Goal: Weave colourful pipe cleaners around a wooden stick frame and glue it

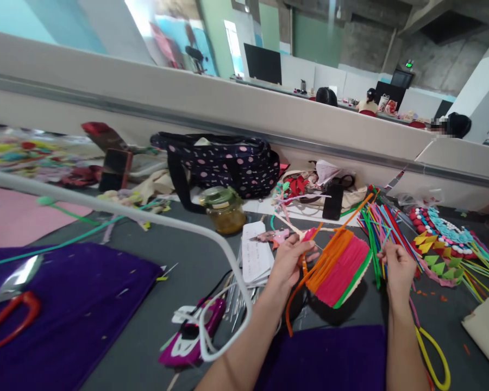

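My left hand (pixel 289 259) is closed on the left end of a striped piece made of pipe cleaners (pixel 337 266), which is held above the table. Orange and pink bands run across it, with a green strip and a pale edge on its right side. Loose orange ends hang down by my left wrist. My right hand (pixel 398 266) is apart from the piece, to its right, with its fingertips pinched together. Whatever is between those fingertips is too small to make out. Just behind this hand lies a bundle of loose coloured pipe cleaners (pixel 393 220).
A purple cloth (pixel 106 288) with red-handled scissors (pixel 28 315) lies left. A white curved tube (pixel 163 217) crosses in front. Pink pliers (pixel 275 237), a glass jar (pixel 223 214), a magenta glue gun (pixel 195 331) and a dark bag (pixel 232 163) surround the work. Finished floral pieces (pixel 444 233) lie right.
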`<state>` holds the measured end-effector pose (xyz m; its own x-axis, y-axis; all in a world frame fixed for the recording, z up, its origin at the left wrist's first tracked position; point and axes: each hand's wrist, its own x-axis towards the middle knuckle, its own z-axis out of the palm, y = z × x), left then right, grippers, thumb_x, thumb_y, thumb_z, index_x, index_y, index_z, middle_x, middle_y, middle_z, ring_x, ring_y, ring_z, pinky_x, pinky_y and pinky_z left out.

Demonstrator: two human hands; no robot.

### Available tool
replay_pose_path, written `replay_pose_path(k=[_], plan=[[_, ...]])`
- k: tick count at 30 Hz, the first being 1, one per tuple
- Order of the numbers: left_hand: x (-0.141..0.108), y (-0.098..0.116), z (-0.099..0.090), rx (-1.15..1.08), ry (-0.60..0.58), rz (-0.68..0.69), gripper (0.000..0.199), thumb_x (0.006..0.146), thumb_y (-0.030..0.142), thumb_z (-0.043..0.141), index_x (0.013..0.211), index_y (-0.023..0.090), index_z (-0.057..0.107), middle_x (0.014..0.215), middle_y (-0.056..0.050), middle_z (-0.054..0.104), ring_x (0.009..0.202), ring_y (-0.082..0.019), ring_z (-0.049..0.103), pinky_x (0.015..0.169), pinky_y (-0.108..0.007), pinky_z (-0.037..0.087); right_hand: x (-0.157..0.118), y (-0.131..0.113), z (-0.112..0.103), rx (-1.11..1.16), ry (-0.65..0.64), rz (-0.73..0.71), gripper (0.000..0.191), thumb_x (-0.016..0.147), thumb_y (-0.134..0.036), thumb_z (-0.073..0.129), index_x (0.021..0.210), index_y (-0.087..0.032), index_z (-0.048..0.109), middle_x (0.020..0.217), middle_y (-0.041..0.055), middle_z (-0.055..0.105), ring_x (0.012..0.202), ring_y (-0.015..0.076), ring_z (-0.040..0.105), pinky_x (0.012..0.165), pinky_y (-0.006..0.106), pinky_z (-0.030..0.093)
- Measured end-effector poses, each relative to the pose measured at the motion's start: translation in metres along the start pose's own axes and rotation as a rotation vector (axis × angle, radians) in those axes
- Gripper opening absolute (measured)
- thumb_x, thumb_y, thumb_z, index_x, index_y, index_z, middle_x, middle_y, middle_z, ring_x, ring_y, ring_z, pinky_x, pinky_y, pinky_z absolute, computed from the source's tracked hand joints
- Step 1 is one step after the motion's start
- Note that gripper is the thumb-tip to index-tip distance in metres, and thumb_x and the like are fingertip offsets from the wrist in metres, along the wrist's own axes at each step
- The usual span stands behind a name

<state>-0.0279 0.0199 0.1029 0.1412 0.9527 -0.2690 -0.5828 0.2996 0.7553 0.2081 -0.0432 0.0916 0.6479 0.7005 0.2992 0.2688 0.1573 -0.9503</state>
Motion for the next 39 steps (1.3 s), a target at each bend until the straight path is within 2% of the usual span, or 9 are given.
replay_pose_path(k=[4, 9, 13, 16, 19, 27, 31, 34, 39], plan=[[-0.007, -0.006, 0.008, 0.001, 0.015, 0.029, 0.035, 0.053, 0.012, 0.079, 0.078, 0.016, 0.054, 0.064, 0.002, 0.062, 0.057, -0.012, 0.062, 0.054, -0.026, 0.058, -0.001, -0.009, -0.004, -0.001, 0.046, -0.148, 0.025, 0.07, -0.039, 0.07, 0.081, -0.018, 0.063, 0.084, 0.0058, 0.065, 0.079, 0.0195, 0.063, 0.075, 0.033, 0.049], [-0.007, -0.013, 0.01, -0.062, 0.059, 0.044, 0.033, 0.054, 0.012, 0.078, 0.078, 0.016, 0.057, 0.065, 0.004, 0.06, 0.057, -0.011, 0.061, 0.057, -0.027, 0.058, -0.012, 0.004, -0.005, 0.101, 0.09, 0.033, 0.031, 0.075, -0.041, 0.066, 0.093, -0.016, 0.063, 0.062, -0.0013, 0.059, 0.058, 0.015, 0.059, 0.068, 0.033, 0.052], [-0.005, -0.018, 0.01, -0.121, 0.085, 0.058, 0.031, 0.055, 0.013, 0.078, 0.078, 0.016, 0.057, 0.066, 0.003, 0.062, 0.059, -0.012, 0.063, 0.057, -0.026, 0.057, -0.034, 0.008, 0.003, 0.191, -0.13, 0.199, 0.044, 0.073, -0.043, 0.068, 0.108, -0.018, 0.062, 0.101, 0.0087, 0.068, 0.084, 0.0212, 0.065, 0.072, 0.033, 0.053], [-0.003, -0.022, 0.013, -0.142, 0.102, 0.051, 0.029, 0.056, 0.013, 0.077, 0.076, 0.016, 0.055, 0.065, 0.002, 0.063, 0.06, -0.013, 0.063, 0.058, -0.027, 0.057, -0.05, 0.004, 0.015, 0.337, -0.321, 0.333, 0.042, 0.075, -0.041, 0.067, 0.11, -0.019, 0.061, 0.1, 0.008, 0.07, 0.087, 0.0217, 0.066, 0.074, 0.033, 0.053], [-0.004, -0.025, 0.018, -0.127, 0.082, 0.052, 0.031, 0.056, 0.015, 0.079, 0.074, 0.016, 0.054, 0.068, 0.001, 0.065, 0.065, -0.014, 0.065, 0.065, -0.028, 0.056, -0.052, -0.001, 0.024, 0.433, -0.3, 0.342, 0.041, 0.072, -0.034, 0.071, 0.109, -0.019, 0.061, 0.098, 0.0066, 0.071, 0.086, 0.0204, 0.067, 0.078, 0.034, 0.052], [-0.041, -0.021, 0.002, 0.243, -0.022, 0.053, 0.038, 0.063, 0.036, 0.077, 0.094, 0.018, 0.063, 0.085, -0.004, 0.066, 0.079, -0.017, 0.063, 0.062, -0.023, 0.05, 0.01, -0.019, -0.003, 0.356, -0.267, 0.234, 0.044, 0.067, -0.039, 0.072, 0.105, -0.019, 0.065, 0.089, 0.0067, 0.073, 0.075, 0.0224, 0.068, 0.065, 0.034, 0.054], [-0.062, -0.01, -0.004, 0.521, -0.062, 0.261, 0.021, 0.069, 0.037, 0.072, 0.077, 0.017, 0.069, 0.065, -0.001, 0.061, 0.055, -0.012, 0.052, 0.048, -0.02, 0.04, 0.042, -0.036, -0.015, 0.238, -0.356, 0.207, 0.044, 0.065, -0.041, 0.074, 0.102, -0.019, 0.067, 0.083, 0.0046, 0.073, 0.07, 0.022, 0.067, 0.063, 0.032, 0.052], [-0.061, 0.001, -0.002, 0.495, 0.021, 0.393, 0.019, 0.068, 0.031, 0.073, 0.083, 0.02, 0.07, 0.08, -0.003, 0.067, 0.073, -0.015, 0.058, 0.065, -0.021, 0.045, 0.058, -0.049, -0.015, 0.176, -0.436, 0.169, 0.041, 0.065, -0.041, 0.075, 0.099, -0.019, 0.069, 0.084, 0.0034, 0.073, 0.068, 0.0195, 0.066, 0.063, 0.029, 0.05], [-0.046, 0.003, -0.005, 0.452, -0.093, 0.124, 0.028, 0.067, 0.032, 0.074, 0.09, 0.017, 0.071, 0.094, -0.009, 0.068, 0.086, -0.02, 0.061, 0.064, -0.021, 0.046, 0.068, -0.067, -0.004, 0.161, -0.585, 0.192, 0.041, 0.065, -0.04, 0.074, 0.099, -0.018, 0.07, 0.079, 0.0016, 0.073, 0.063, 0.0176, 0.065, 0.06, 0.027, 0.047]])
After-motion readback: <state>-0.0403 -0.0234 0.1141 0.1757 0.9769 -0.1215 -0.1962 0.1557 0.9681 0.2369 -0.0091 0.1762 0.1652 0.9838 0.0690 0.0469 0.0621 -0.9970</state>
